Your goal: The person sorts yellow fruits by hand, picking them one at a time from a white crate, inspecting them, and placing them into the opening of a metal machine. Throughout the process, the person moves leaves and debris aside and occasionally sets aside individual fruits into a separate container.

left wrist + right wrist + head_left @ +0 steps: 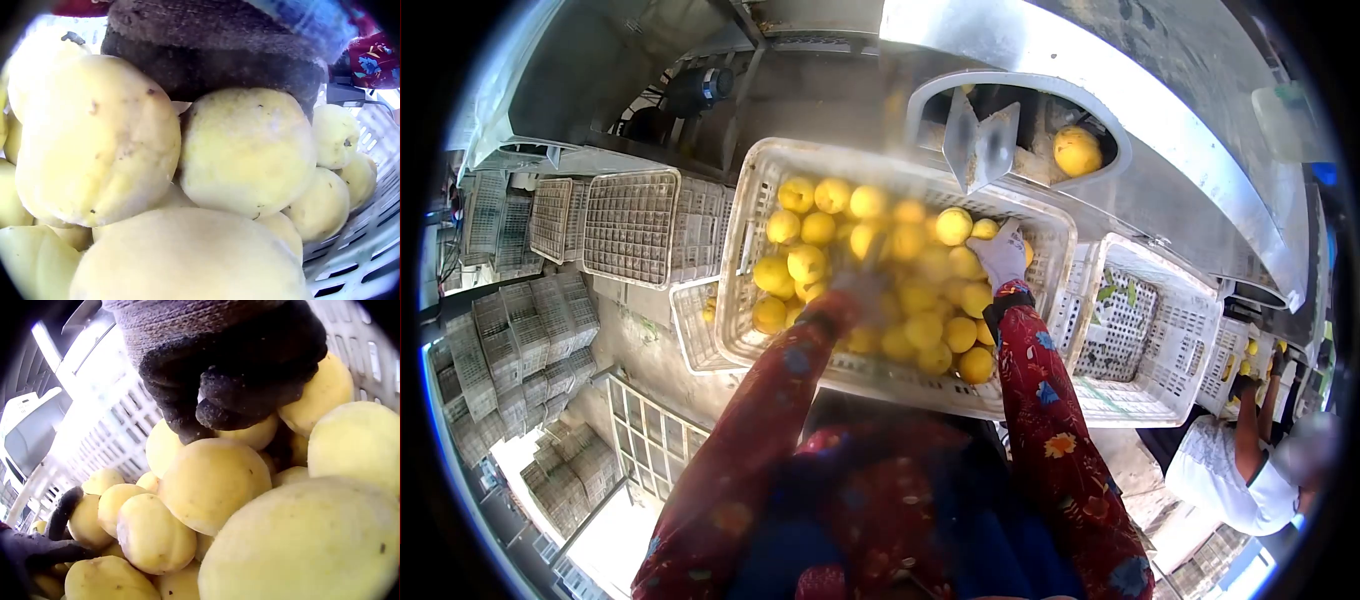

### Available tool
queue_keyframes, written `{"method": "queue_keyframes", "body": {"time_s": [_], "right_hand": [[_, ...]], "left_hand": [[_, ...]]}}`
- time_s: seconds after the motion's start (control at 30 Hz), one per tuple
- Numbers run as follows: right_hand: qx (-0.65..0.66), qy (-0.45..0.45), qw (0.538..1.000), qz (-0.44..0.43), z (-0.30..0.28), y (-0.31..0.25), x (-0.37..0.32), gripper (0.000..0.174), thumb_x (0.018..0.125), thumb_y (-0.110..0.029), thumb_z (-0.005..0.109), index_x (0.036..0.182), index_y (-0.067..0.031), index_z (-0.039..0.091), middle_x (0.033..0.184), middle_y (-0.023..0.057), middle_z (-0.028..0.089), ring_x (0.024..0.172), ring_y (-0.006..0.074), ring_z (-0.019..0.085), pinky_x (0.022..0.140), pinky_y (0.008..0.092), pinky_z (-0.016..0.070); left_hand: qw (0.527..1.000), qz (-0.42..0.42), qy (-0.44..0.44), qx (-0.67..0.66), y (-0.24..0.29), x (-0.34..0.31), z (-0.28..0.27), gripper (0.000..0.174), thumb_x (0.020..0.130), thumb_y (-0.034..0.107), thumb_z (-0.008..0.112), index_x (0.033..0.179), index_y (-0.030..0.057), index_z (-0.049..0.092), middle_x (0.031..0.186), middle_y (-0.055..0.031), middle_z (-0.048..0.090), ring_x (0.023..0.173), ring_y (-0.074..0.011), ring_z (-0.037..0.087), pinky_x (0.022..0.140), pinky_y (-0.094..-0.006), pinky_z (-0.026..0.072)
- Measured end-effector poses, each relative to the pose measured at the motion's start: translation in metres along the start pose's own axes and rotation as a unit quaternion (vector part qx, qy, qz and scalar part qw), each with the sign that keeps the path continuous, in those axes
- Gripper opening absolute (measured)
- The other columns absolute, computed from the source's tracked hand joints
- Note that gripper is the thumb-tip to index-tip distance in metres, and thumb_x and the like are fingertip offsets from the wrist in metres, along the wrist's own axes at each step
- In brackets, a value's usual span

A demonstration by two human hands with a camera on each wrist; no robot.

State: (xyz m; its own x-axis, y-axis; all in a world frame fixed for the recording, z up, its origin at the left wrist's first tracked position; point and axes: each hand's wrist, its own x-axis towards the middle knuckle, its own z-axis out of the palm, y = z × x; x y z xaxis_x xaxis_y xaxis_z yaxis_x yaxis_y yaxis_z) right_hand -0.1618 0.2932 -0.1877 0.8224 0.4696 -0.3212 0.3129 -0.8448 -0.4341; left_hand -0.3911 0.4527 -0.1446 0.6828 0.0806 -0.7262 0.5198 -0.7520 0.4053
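Many yellow peaches [807,263] fill a white slatted plastic crate [745,215] in front of me. Both hands wear gloves with dark palms and pale backs. My right hand [1001,258] reaches in at the far right of the crate; in the right wrist view its dark fingers [219,394] curl over a peach [250,432] by the crate wall. Haze blurs my left hand [862,285] in the head view. The right wrist view shows its thumb and finger [62,552] spread and fairly straight beside a peach [87,522]. Large peaches [250,150] hide most of it in the left wrist view.
A metal machine with an oval opening [920,100] stands beyond the crate; one peach [1077,151] lies inside it. Another white crate [1190,340] holding some leaves is at the right, stacked crates [630,225] at the left. Another person [1230,470] works at far right.
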Motion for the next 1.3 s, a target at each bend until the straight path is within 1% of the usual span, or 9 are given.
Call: {"method": "queue_keyframes", "body": {"time_s": [0.07, 0.17, 0.23, 0.37, 0.7, 0.9, 1.07, 1.17, 1.3], "right_hand": [[0.025, 0.052, 0.998, -0.022, -0.001, -0.006, -0.023, 0.078, 0.067, -0.037, 0.082, 0.123, 0.0048, 0.047, 0.112, 0.0273, 0.061, 0.105, 0.0439, 0.059, 0.09, 0.0455, 0.0488], [0.104, 0.058, 0.991, -0.065, -0.006, -0.017, -0.071, 0.077, 0.068, -0.036, 0.084, 0.125, 0.0021, 0.048, 0.105, 0.0214, 0.063, 0.096, 0.0401, 0.062, 0.084, 0.0429, 0.051], [0.125, 0.091, 0.976, -0.155, -0.011, -0.021, -0.099, 0.074, 0.071, -0.034, 0.084, 0.127, -0.0006, 0.049, 0.099, 0.0156, 0.064, 0.085, 0.0328, 0.065, 0.076, 0.0392, 0.0533], [0.529, -0.112, 0.84, 0.037, -0.053, -0.031, -0.127, 0.051, 0.087, -0.02, 0.071, 0.131, -0.0047, 0.051, 0.099, 0.0069, 0.061, 0.065, 0.0114, 0.062, 0.059, 0.0262, 0.0509], [0.721, -0.153, 0.675, -0.042, -0.099, -0.039, -0.162, 0.065, 0.083, -0.009, 0.056, 0.145, -0.0075, 0.038, 0.133, 0.0116, 0.047, 0.093, 0.0213, 0.06, 0.076, 0.0368, 0.0576], [0.704, -0.093, 0.695, -0.109, -0.123, -0.051, -0.189, 0.079, 0.071, -0.002, 0.067, 0.144, -0.0075, 0.038, 0.143, 0.0107, 0.041, 0.122, 0.0243, 0.05, 0.079, 0.0327, 0.0561], [0.57, -0.048, 0.795, -0.203, -0.154, -0.072, -0.203, 0.086, 0.066, 0.007, 0.078, 0.142, -0.0038, 0.039, 0.144, 0.012, 0.043, 0.139, 0.0254, 0.037, 0.109, 0.0364, 0.0387], [0.548, -0.04, 0.802, -0.233, -0.157, -0.08, -0.207, 0.085, 0.069, 0.006, 0.078, 0.143, -0.001, 0.038, 0.144, 0.012, 0.043, 0.139, 0.0241, 0.037, 0.116, 0.0378, 0.029], [0.591, -0.083, 0.774, -0.211, -0.157, -0.099, -0.214, 0.079, 0.073, 0.006, 0.075, 0.144, 0.0005, 0.038, 0.144, 0.0121, 0.043, 0.139, 0.0234, 0.037, 0.112, 0.036, 0.0346]], "left_hand": [[0.998, -0.001, 0.033, 0.061, 0.008, -0.005, -0.003, 0.093, 0.07, 0.061, 0.068, 0.151, 0.0246, 0.039, 0.163, -0.0176, -0.018, 0.141, -0.0638, -0.003, 0.114, -0.0694, 0.0106], [0.895, 0.114, 0.36, 0.238, -0.011, 0.006, 0.035, 0.093, 0.067, 0.063, 0.069, 0.148, 0.0261, 0.043, 0.163, -0.0173, -0.016, 0.142, -0.0632, -0.003, 0.113, -0.0712, 0.0088], [0.896, 0.11, 0.36, 0.235, -0.01, 0.006, 0.035, 0.091, 0.067, 0.063, 0.069, 0.146, 0.0261, 0.045, 0.163, -0.0179, -0.015, 0.142, -0.0629, -0.003, 0.112, -0.0735, 0.0066], [0.983, 0.027, 0.123, 0.134, 0.003, -0.008, 0.009, 0.088, 0.067, 0.062, 0.071, 0.143, 0.025, 0.049, 0.163, -0.019, -0.013, 0.142, -0.0634, -0.001, 0.111, -0.0751, 0.0071], [0.947, 0.101, 0.234, 0.193, -0.006, 0.008, 0.063, 0.072, 0.082, 0.044, 0.063, 0.147, 0.0193, 0.044, 0.164, -0.0175, -0.004, 0.144, -0.0579, 0.005, 0.11, -0.0757, 0.011], [0.958, 0.091, 0.022, 0.27, 0.039, -0.031, 0.057, 0.06, 0.088, 0.022, 0.061, 0.144, 0.0094, 0.046, 0.155, -0.0173, 0.031, 0.141, -0.0429, 0.032, 0.107, -0.0582, 0.0385], [0.988, 0.136, -0.028, -0.072, 0.044, -0.088, -0.03, 0.059, 0.084, 0.019, 0.069, 0.138, 0.0032, 0.051, 0.141, -0.0127, 0.053, 0.127, -0.0296, 0.052, 0.103, -0.0443, 0.0456], [0.796, 0.237, 0.036, -0.555, 0.027, -0.105, -0.038, 0.063, 0.085, 0.017, 0.07, 0.142, 0.0028, 0.048, 0.131, -0.0084, 0.061, 0.115, -0.0215, 0.06, 0.101, -0.0373, 0.0474], [0.756, 0.293, 0.094, -0.578, 0.079, -0.154, -0.082, 0.063, 0.088, 0.015, 0.069, 0.145, 0.0027, 0.043, 0.134, -0.0082, 0.057, 0.118, -0.0188, 0.057, 0.1, -0.0334, 0.0477]]}}
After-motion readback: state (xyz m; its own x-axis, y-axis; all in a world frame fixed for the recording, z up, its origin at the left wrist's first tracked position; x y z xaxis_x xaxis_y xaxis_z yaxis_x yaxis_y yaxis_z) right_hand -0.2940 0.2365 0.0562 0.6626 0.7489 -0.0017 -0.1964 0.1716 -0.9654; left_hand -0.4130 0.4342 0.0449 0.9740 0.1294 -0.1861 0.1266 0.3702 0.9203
